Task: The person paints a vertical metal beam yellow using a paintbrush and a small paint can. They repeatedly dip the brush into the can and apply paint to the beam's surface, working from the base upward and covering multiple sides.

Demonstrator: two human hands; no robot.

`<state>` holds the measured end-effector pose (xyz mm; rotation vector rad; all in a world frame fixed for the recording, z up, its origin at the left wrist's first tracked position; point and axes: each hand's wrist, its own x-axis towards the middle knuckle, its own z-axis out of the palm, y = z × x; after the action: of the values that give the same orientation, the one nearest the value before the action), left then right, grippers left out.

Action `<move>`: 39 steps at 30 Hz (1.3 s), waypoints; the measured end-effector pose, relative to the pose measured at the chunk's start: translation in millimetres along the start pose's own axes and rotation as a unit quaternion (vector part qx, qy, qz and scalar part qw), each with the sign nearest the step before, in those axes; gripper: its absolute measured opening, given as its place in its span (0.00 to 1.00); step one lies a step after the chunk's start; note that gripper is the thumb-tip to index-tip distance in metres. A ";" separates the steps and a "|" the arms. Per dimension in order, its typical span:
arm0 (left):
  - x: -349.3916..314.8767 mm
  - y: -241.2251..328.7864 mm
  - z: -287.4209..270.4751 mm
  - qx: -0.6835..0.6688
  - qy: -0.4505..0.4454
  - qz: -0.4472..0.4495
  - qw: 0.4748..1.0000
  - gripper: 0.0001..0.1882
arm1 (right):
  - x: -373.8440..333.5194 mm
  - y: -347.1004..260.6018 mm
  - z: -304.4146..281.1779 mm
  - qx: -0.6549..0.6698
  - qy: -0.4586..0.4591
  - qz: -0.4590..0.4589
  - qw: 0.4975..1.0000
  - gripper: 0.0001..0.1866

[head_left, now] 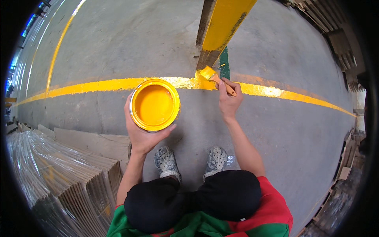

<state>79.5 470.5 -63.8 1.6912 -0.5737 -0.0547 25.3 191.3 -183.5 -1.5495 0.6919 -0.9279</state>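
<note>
My left hand [143,138] is wrapped round an open can of yellow paint [154,105], held up over the floor in front of me. Yellow paint coats the can's rim. In my right hand [230,98] is a paintbrush [214,78] with an orange handle, its bristles loaded with yellow. The bristles are at the foot of a yellow post [223,31], over a yellow floor line [110,84]; whether they touch cannot be told. Wet-looking yellow shines on parts of the line. At the post's bottom the yellow ends in a dark brown band.
Stacked flat cardboard [85,189] under clear plastic film stands close on my left. A green stripe [224,65] runs beside the post. Another yellow line [59,49] crosses the grey floor at far left. Wooden pallets [341,47] line the right side. My clogs [166,160] are on the floor below.
</note>
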 end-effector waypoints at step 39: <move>-5.7 -5.0 -2.8 0.028 -0.008 -0.006 1.000 0.65 | 65.3 -28.9 48.6 -0.193 -0.088 -0.200 0.957 0.15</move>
<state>77.3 475.8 -69.5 1.7492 -0.5819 -0.0615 98.7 167.0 -145.1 -2.1464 0.4538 -0.9699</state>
